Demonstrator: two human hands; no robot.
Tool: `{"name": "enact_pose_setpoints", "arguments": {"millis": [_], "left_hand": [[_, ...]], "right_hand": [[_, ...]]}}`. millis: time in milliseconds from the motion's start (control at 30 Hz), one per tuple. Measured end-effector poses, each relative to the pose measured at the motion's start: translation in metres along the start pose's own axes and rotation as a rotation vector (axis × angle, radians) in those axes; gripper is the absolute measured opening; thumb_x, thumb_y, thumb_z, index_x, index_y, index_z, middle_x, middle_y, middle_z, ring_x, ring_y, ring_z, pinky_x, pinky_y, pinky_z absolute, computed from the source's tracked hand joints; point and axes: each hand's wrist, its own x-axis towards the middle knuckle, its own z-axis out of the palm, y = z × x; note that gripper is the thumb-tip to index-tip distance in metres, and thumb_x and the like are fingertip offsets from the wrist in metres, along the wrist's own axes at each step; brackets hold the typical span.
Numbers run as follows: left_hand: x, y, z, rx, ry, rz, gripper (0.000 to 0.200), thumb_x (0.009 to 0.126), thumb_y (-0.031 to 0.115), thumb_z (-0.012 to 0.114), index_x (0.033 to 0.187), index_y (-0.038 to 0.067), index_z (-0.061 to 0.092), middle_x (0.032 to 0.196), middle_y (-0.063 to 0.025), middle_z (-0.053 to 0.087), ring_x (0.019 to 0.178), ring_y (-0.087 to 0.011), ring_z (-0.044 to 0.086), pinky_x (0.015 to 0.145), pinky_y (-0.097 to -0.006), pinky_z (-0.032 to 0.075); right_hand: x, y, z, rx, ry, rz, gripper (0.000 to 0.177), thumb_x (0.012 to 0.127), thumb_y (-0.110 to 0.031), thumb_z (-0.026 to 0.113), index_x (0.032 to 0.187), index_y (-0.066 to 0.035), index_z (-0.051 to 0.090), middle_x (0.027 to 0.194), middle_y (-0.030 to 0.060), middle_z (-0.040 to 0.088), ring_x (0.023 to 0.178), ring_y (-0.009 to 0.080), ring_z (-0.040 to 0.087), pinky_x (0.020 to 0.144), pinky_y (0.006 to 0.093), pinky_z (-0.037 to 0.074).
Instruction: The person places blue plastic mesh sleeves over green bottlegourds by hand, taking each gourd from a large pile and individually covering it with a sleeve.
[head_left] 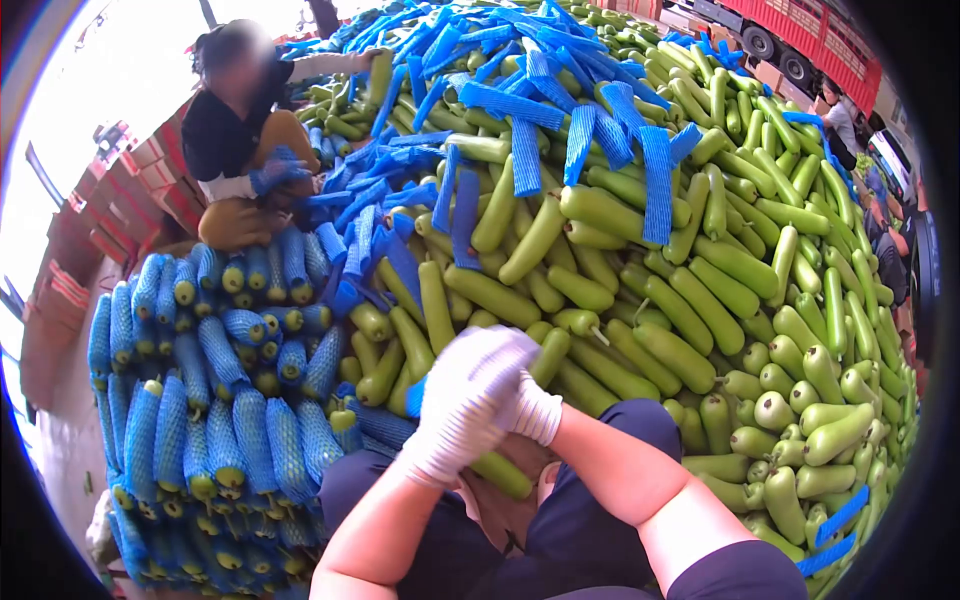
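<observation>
My left hand (465, 395), in a white knitted glove, is smeared by motion in front of my knees. Crossing behind it is my right hand (532, 408), gloved too; its fingers are hidden. A scrap of blue foam net sleeve (415, 397) shows at the left glove's edge. Below the gloves, the end of a long green gourd (502, 474) sticks out between my legs. Whether either hand grips the gourd or the sleeve cannot be made out. Bare green gourds (485, 293) lie heaped just beyond my hands.
Gourds in blue net sleeves (235, 440) are stacked at my left. Flat blue sleeves (525, 155) lie over the heap. A co-worker (235, 130) sits at the upper left, one hand on a gourd. Cartons (150, 180) stand behind, and a red truck (800, 35) is farther back.
</observation>
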Motion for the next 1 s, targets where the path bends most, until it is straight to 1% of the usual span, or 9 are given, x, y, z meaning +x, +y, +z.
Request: {"name": "enact_pose_setpoints", "arguments": {"millis": [200,300,433,533,633,733,800,933,1000], "left_hand": [[-0.014,-0.005,0.022,0.071,0.029,0.016,0.037,0.076,0.003,0.063,0.112,0.003,0.060,0.118,-0.0169,0.060,0.107,-0.0388,0.059,0.095,-0.0467,0.045],[-0.022,-0.013,0.017,0.030,0.080,-0.188,0.034,0.080,0.002,0.063,0.113,0.005,0.058,0.110,-0.0159,0.062,0.104,-0.0354,0.060,0.090,-0.0406,0.049],[-0.037,-0.042,0.015,0.100,0.054,-0.308,0.018,0.082,0.004,0.061,0.099,0.001,0.060,0.095,-0.0216,0.063,0.090,-0.0415,0.060,0.079,-0.0450,0.049],[-0.050,-0.061,0.003,0.209,0.024,-0.391,0.017,0.087,0.002,0.055,0.103,0.001,0.063,0.096,-0.0163,0.066,0.088,-0.0310,0.064,0.081,-0.0367,0.050],[-0.048,-0.064,-0.010,-0.853,0.350,-0.904,0.025,0.089,0.005,0.053,0.113,0.000,0.061,0.105,-0.0080,0.065,0.095,-0.0192,0.064,0.088,-0.0313,0.050],[-0.053,-0.061,-0.016,-1.447,0.412,-0.822,0.030,0.089,0.011,0.058,0.117,0.001,0.058,0.107,-0.0080,0.063,0.100,-0.0174,0.061,0.094,-0.0321,0.047],[-0.053,-0.056,-0.014,-1.331,0.370,-0.854,0.030,0.089,0.011,0.059,0.117,0.001,0.058,0.108,-0.0078,0.063,0.101,-0.0169,0.060,0.094,-0.0317,0.047],[-0.050,-0.053,-0.001,-0.522,0.127,-0.675,0.022,0.091,0.009,0.058,0.111,0.001,0.063,0.108,-0.0064,0.065,0.101,-0.0156,0.060,0.091,-0.0292,0.046],[-0.054,-0.061,0.006,-0.247,0.115,-0.446,0.020,0.091,0.008,0.057,0.109,0.004,0.064,0.105,-0.0082,0.066,0.099,-0.0197,0.062,0.089,-0.0287,0.046]], "right_hand": [[0.009,0.031,-0.027,0.788,-0.102,0.527,0.014,0.094,-0.011,0.052,0.103,-0.004,0.061,0.098,0.0062,0.064,0.092,0.0157,0.062,0.075,0.0255,0.053],[0.011,0.031,-0.042,1.105,0.266,0.903,0.013,0.091,-0.011,0.062,0.097,0.000,0.064,0.083,-0.0002,0.065,0.074,0.0055,0.056,0.066,0.0220,0.048],[0.008,0.012,-0.040,0.761,0.255,0.676,0.014,0.087,-0.014,0.065,0.097,-0.003,0.065,0.081,0.0169,0.066,0.071,0.0291,0.065,0.066,0.0346,0.051],[0.005,-0.005,-0.045,0.740,0.037,0.625,0.015,0.089,-0.016,0.064,0.098,-0.003,0.066,0.078,0.0110,0.065,0.068,0.0173,0.062,0.067,0.0305,0.049],[-0.003,-0.017,-0.038,0.626,-0.193,0.540,0.018,0.090,-0.021,0.061,0.100,-0.007,0.065,0.085,0.0131,0.067,0.078,0.0303,0.065,0.072,0.0373,0.050],[-0.002,-0.022,-0.034,0.582,-0.327,0.530,0.015,0.087,-0.019,0.063,0.098,-0.007,0.064,0.089,0.0141,0.066,0.084,0.0346,0.063,0.076,0.0393,0.050],[0.001,-0.014,-0.023,0.541,0.005,0.286,0.015,0.087,-0.017,0.062,0.098,-0.006,0.062,0.093,0.0151,0.064,0.083,0.0373,0.061,0.077,0.0416,0.049],[0.016,-0.004,-0.037,1.868,0.521,0.981,0.012,0.093,-0.016,0.062,0.102,-0.008,0.059,0.092,0.0018,0.063,0.075,0.0104,0.060,0.069,0.0247,0.049],[0.014,-0.004,-0.049,1.971,0.526,0.928,0.019,0.093,-0.019,0.063,0.106,-0.007,0.058,0.086,0.0006,0.062,0.071,0.0085,0.058,0.064,0.0236,0.049]]}}
